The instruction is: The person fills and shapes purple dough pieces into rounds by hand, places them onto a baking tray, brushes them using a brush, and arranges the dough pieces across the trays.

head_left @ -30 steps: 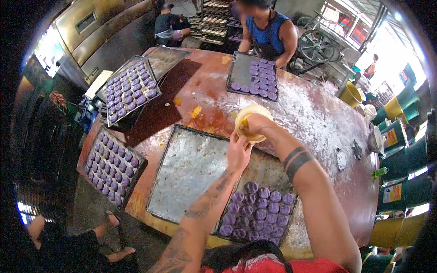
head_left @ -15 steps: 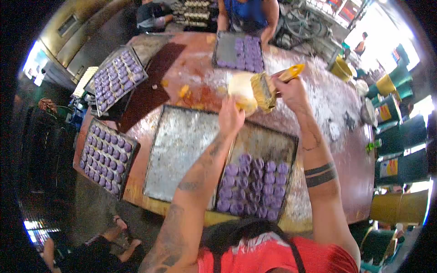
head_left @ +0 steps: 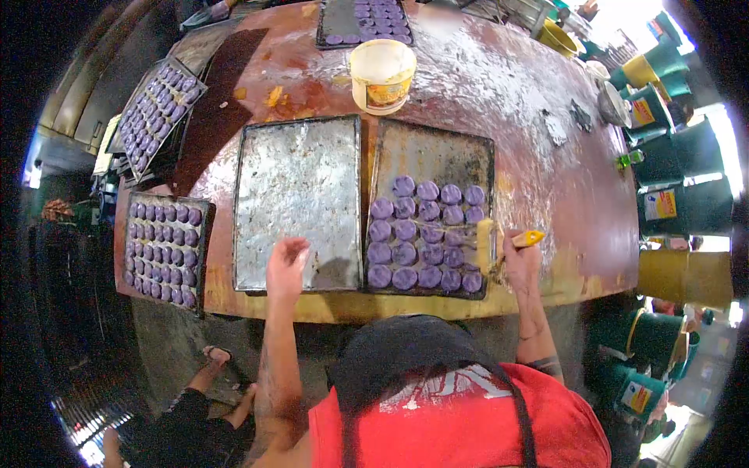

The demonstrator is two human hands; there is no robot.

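My right hand (head_left: 521, 257) grips a wide brush (head_left: 485, 243) with a yellow handle. Its bristles lie over the right-hand purple dough rounds (head_left: 431, 232), by the rim of a dark metal tray (head_left: 437, 156). The rounds fill the near part of that tray. To the left, my left hand (head_left: 285, 269) hovers over the near side of a bare metal tray (head_left: 300, 179); its fingers are loosely bent and apart, and it holds nothing. Beyond both trays stands an upright white tub (head_left: 382, 66) with a printed label.
Another tray of purple rounds (head_left: 162, 249) rests at the table's left edge, and a stacked tray (head_left: 160, 117) stands behind it. One more tray (head_left: 335, 27) is at the far side. Green bins (head_left: 679, 203) line the right. A seated person (head_left: 195, 413) is at lower left.
My right hand has brought the brush from the tub down to the rounds' right side. My left hand has let go of the tub, now upright, and moved back left. The view has shifted.
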